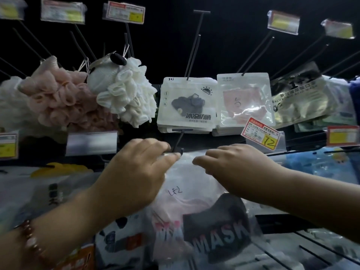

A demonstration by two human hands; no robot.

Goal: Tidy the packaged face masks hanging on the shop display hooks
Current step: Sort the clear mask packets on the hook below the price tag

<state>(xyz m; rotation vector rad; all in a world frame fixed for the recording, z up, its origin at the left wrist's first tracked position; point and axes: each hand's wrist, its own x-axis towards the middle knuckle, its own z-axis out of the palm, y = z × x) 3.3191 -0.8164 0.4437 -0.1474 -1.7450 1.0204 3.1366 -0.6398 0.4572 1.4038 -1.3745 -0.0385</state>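
A clear plastic mask pack (187, 193) printed "MASK", with pink and dark masks inside, hangs low in the middle. My left hand (136, 172) pinches its top edge at the left, right by the tip of a black display hook (178, 145). My right hand (231, 166) pinches the same top edge at the right. Above them a white pack showing a grey mask (187, 104) and a pack with a pink mask (244, 100) hang on their own hooks. A dark and gold mask pack (300, 98) hangs tilted further right.
Pink (58, 98) and white (124, 90) bath puffs hang at upper left. Price tags (262, 136) stick out on hook ends, and an empty clear tag holder (91, 142) sits left of my hands. A blue pack (319, 166) hangs at the right, more packs lie below.
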